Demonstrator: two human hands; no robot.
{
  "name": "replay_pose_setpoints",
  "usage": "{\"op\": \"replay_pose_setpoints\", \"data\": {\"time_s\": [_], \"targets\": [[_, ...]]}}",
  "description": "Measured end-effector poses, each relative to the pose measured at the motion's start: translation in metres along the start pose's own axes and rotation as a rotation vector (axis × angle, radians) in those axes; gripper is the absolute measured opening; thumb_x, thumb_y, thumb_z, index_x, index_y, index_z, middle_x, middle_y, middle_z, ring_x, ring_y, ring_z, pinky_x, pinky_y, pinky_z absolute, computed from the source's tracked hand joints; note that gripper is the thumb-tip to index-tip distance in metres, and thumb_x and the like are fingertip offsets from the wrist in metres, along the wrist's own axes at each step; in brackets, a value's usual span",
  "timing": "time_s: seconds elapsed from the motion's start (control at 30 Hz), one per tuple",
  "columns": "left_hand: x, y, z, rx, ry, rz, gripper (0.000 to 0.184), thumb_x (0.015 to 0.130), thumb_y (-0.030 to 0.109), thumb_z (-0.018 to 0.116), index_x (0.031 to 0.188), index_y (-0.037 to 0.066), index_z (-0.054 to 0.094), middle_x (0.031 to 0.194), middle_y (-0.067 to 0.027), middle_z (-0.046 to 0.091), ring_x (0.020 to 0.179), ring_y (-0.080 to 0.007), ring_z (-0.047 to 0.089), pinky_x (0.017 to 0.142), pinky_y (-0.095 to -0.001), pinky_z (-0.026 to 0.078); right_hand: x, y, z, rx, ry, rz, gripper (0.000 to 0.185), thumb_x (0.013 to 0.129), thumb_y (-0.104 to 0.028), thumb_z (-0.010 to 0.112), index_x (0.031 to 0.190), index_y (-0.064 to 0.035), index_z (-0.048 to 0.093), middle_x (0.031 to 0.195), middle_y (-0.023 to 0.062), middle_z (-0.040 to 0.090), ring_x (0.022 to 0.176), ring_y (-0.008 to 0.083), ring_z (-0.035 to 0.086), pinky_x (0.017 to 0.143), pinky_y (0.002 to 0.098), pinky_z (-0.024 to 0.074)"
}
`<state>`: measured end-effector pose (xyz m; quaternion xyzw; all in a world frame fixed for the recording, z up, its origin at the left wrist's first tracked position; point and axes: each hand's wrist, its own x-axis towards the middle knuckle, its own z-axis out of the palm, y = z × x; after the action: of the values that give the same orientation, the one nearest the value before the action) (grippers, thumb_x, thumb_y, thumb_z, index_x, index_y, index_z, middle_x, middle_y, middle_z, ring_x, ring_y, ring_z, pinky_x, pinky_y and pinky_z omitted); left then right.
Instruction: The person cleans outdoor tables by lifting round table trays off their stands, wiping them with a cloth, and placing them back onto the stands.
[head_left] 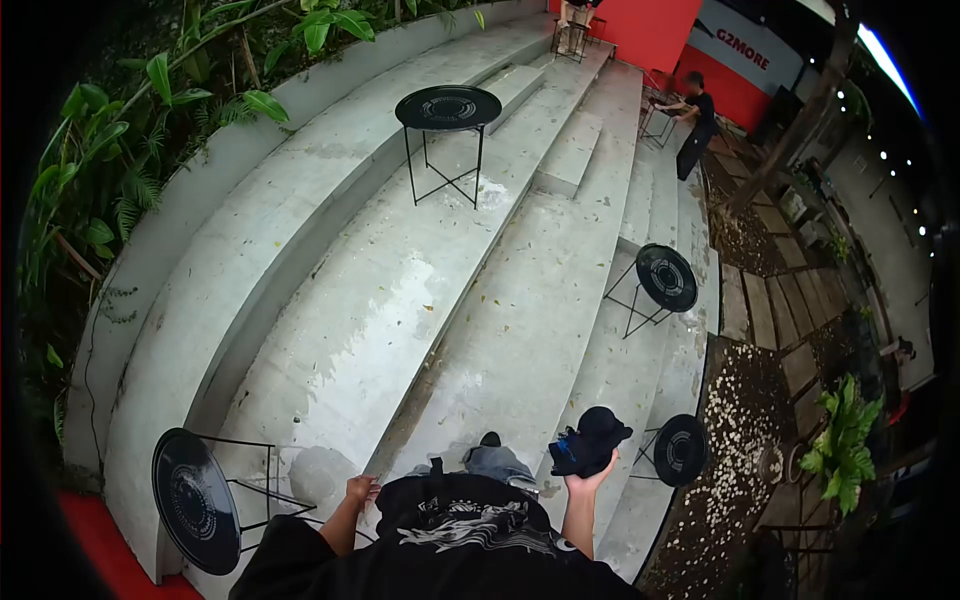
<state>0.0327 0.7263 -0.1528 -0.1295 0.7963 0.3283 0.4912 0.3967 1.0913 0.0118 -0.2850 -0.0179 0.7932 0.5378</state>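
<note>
Right hand point(592, 482) gripping a dark bundle point(591, 440) — its shape hard to make out, left hand point(361, 489) half-curled — grip unclear

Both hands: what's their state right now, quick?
Left hand: no object visible in it; open or closed, cannot be told.
Right hand: closed, holding a dark bundle.

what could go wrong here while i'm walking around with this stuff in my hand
The dark cloth bundle seems supported only by the right hand, so it might slip off. A step edge runs just ahead of the person, which could cause a stumble. The round black table beside the left arm might get bumped.
</note>
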Motion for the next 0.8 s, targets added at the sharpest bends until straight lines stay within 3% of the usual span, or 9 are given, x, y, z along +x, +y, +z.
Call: {"op": "replay_pose_setpoints", "data": {"time_s": [0.2, 0.27, 0.37, 0.43, 0.53, 0.67, 0.7, 0.73, 0.8], "targets": [[0.007, 0.116, 0.087, -0.170, 0.045, 0.027, 0.023, 0.090, 0.026, 0.064, 0.107, 0.012, 0.073, 0.090, -0.0063, 0.070, 0.076, -0.0195, 0.065, 0.065, -0.0371, 0.050, 0.144, -0.021, 0.144, 0.010, -0.332, 0.197, 0.056, 0.095, -0.052, 0.049, 0.130, -0.0096, 0.060, 0.124, 0.0109, 0.066, 0.106, 0.0359, 0.065, 0.098, 0.0489, 0.0513], [0.031, 0.140, 0.111, -0.131, 0.007, 0.138, 0.022, 0.093, 0.023, 0.060, 0.102, 0.009, 0.075, 0.082, -0.0060, 0.069, 0.067, -0.0181, 0.063, 0.058, -0.0352, 0.048, 0.173, -0.015, 0.167, 0.056, -0.298, 0.196, 0.058, 0.095, -0.053, 0.047, 0.133, -0.0102, 0.059, 0.129, 0.0098, 0.064, 0.112, 0.0385, 0.062, 0.102, 0.0524, 0.0478], [0.099, 0.153, 0.145, 0.108, -0.044, 0.393, 0.021, 0.092, 0.016, 0.059, 0.088, 0.005, 0.077, 0.074, -0.0053, 0.066, 0.062, -0.0169, 0.061, 0.052, -0.0342, 0.049, 0.208, -0.014, 0.189, 0.110, -0.519, 0.389, 0.065, 0.096, -0.056, 0.042, 0.143, -0.0130, 0.052, 0.143, 0.0085, 0.056, 0.128, 0.0451, 0.051, 0.111, 0.0585, 0.0373], [0.099, 0.193, 0.167, -0.074, -0.071, 0.196, 0.020, 0.092, 0.014, 0.060, 0.093, 0.001, 0.075, 0.077, -0.0076, 0.067, 0.065, -0.0185, 0.064, 0.054, -0.0354, 0.051, 0.225, -0.007, 0.213, 0.077, -0.440, 0.389, 0.065, 0.097, -0.059, 0.038, 0.144, -0.0159, 0.050, 0.144, 0.0087, 0.054, 0.129, 0.0459, 0.049, 0.111, 0.0589, 0.0365], [0.144, 0.283, 0.199, -0.165, -0.046, 0.139, 0.022, 0.092, 0.014, 0.058, 0.102, -0.002, 0.070, 0.084, -0.0133, 0.069, 0.066, -0.0228, 0.065, 0.053, -0.0360, 0.052, 0.277, 0.002, 0.232, -0.047, -0.461, 0.368, 0.075, 0.097, -0.064, 0.042, 0.151, -0.0127, 0.043, 0.152, 0.0087, 0.047, 0.138, 0.0428, 0.042, 0.116, 0.0557, 0.0301], [0.156, 0.419, 0.235, -0.159, -0.032, 0.039, 0.030, 0.094, 0.018, 0.055, 0.111, -0.005, 0.065, 0.091, -0.0191, 0.070, 0.067, -0.0262, 0.066, 0.051, -0.0351, 0.051, 0.364, 0.012, 0.253, -0.009, -0.362, 0.387, 0.075, 0.096, -0.067, 0.045, 0.149, -0.0139, 0.045, 0.149, 0.0075, 0.051, 0.136, 0.0282, 0.048, 0.116, 0.0520, 0.0315], [0.175, 0.463, 0.245, -0.109, -0.093, 0.170, 0.033, 0.095, 0.024, 0.058, 0.113, -0.002, 0.065, 0.092, -0.0172, 0.071, 0.069, -0.0249, 0.067, 0.050, -0.0348, 0.048, 0.378, 0.012, 0.278, 0.006, -0.397, 0.382, 0.075, 0.096, -0.067, 0.045, 0.149, -0.0136, 0.045, 0.149, 0.0076, 0.051, 0.136, 0.0287, 0.048, 0.116, 0.0518, 0.0318], [0.196, 0.510, 0.261, -0.131, -0.163, 0.305, 0.034, 0.095, 0.028, 0.059, 0.117, 0.002, 0.066, 0.093, -0.0147, 0.072, 0.068, -0.0240, 0.067, 0.053, -0.0335, 0.050, 0.397, 0.013, 0.303, 0.028, -0.423, 0.374, 0.075, 0.096, -0.066, 0.044, 0.149, -0.0133, 0.045, 0.149, 0.0077, 0.051, 0.136, 0.0293, 0.048, 0.116, 0.0516, 0.0322], [0.144, 0.644, 0.287, -0.180, -0.379, 0.455, 0.041, 0.100, 0.036, 0.053, 0.129, 0.009, 0.061, 0.109, -0.0128, 0.071, 0.087, -0.0228, 0.068, 0.079, -0.0354, 0.054, 0.433, 0.013, 0.340, 0.072, -0.444, 0.378, 0.075, 0.097, -0.066, 0.043, 0.149, -0.0123, 0.045, 0.149, 0.0082, 0.051, 0.135, 0.0304, 0.049, 0.116, 0.0516, 0.0332]]}}
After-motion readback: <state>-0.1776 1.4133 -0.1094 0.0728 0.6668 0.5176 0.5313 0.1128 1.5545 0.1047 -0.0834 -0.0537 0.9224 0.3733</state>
